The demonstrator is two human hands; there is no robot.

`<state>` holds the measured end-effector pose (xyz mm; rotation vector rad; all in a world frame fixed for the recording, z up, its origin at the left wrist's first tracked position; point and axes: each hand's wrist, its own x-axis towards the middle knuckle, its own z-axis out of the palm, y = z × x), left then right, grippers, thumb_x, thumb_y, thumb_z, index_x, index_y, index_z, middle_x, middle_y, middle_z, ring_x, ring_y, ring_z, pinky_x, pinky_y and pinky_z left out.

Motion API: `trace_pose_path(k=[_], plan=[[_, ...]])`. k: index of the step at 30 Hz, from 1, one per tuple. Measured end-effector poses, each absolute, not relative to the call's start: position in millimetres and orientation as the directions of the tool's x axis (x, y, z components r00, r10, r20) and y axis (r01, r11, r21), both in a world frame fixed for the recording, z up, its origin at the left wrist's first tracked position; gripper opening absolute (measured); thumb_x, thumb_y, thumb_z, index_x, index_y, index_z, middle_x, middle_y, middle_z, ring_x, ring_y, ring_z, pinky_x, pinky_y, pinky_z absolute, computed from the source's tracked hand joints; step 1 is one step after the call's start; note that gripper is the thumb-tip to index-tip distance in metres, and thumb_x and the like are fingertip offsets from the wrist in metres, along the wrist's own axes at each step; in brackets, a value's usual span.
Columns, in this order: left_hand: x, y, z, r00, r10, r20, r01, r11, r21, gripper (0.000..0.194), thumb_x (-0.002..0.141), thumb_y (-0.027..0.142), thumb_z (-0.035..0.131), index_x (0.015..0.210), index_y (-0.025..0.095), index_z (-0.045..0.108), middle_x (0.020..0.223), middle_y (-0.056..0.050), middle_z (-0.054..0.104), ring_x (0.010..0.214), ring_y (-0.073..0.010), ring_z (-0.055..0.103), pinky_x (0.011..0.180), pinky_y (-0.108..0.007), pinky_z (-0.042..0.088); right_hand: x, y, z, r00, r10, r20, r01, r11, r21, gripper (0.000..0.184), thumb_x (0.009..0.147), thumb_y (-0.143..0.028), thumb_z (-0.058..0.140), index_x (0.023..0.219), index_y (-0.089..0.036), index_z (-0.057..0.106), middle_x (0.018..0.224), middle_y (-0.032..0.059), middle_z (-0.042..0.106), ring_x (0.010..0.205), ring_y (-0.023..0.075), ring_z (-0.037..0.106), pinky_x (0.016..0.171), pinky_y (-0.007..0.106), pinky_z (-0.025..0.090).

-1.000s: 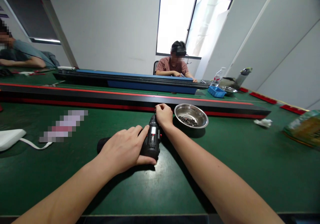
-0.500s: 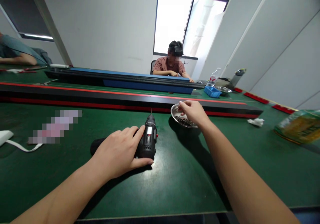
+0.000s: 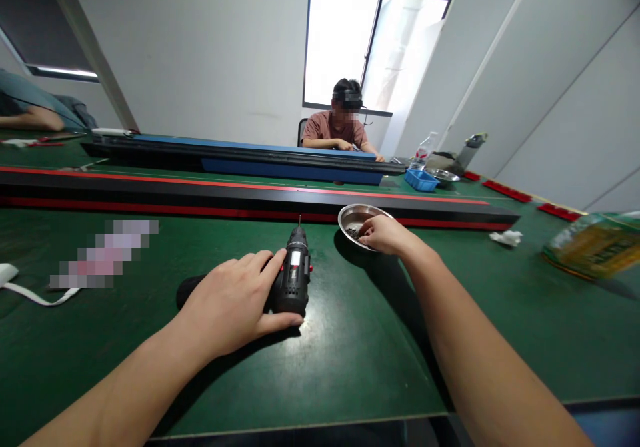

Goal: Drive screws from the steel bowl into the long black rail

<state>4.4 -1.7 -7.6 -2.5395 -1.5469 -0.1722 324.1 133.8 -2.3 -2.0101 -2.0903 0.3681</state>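
Note:
My left hand [image 3: 235, 297] is wrapped over a black cordless drill [image 3: 294, 280] that lies on its side on the green table. A thin bit points from its chuck toward the long black and red bar [image 3: 240, 197]. My right hand [image 3: 385, 234] reaches inside a shiny metal bowl [image 3: 345, 224], fingertips down among small dark pieces [image 3: 353, 234], which look like screws. Its fingers are bent together, and whatever they pinch is hidden. The bowl stands close against the near side of the bar.
A co-worker [image 3: 336, 127] sits across the table behind a long blue and black bar [image 3: 240, 157]. A blue basket [image 3: 421, 180], a plastic bottle [image 3: 424, 150], crumpled tissue [image 3: 506, 238] and a yellow-green bag [image 3: 595, 247] are on the right. A white strap [image 3: 43, 296] lies left.
My right hand has gone from above the bowl's rim down into its contents. My left hand stays on the drill, and the view has shifted slightly.

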Motion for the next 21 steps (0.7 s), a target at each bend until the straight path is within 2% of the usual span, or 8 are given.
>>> trace_pose_path(k=[5,12,16,21], plan=[[3,-2,-8,0.460,0.867,0.193,0.888,-0.456,-0.067,0.093,0.088,0.080,0.059,0.157,0.018,0.050,0.147,-0.019,0.067,0.121,-0.0394,0.071,0.097,-0.052,0.059,321,129,3,0.000,1.000,0.015,0.934,0.005,-0.358,0.016,0.077,-0.007,0.079,0.081,-0.021,0.086,0.074,0.0041,0.078,0.067,0.0175,0.070,0.062,0.025,0.048],[4,-2,-8,0.456,0.872,0.178,0.890,-0.450,-0.078,0.094,0.088,0.081,0.057,0.158,0.018,0.050,0.148,-0.019,0.067,0.121,-0.0383,0.071,0.097,-0.051,0.060,320,123,14,0.088,0.989,0.122,0.918,-0.033,-0.396,0.009,0.087,-0.017,0.078,0.090,-0.018,0.087,0.086,0.0091,0.081,0.073,0.0188,0.072,0.066,0.026,0.049],[4,-3,-8,0.448,0.878,0.168,0.894,-0.439,-0.087,0.096,0.088,0.082,0.057,0.159,0.019,0.049,0.148,-0.018,0.067,0.121,-0.0374,0.071,0.098,-0.050,0.060,321,124,16,0.112,0.984,0.136,0.911,-0.047,-0.410,0.014,0.091,-0.021,0.075,0.098,-0.017,0.087,0.084,0.0099,0.081,0.075,0.0196,0.073,0.071,0.027,0.049],[3,-2,-9,0.453,0.874,0.175,0.891,-0.445,-0.086,0.097,0.088,0.083,0.057,0.159,0.018,0.049,0.149,-0.018,0.067,0.122,-0.0382,0.071,0.098,-0.051,0.060,322,126,13,0.118,0.980,0.162,0.905,-0.039,-0.424,0.015,0.094,-0.024,0.074,0.097,-0.017,0.086,0.080,0.0092,0.080,0.075,0.0202,0.073,0.072,0.028,0.049]])
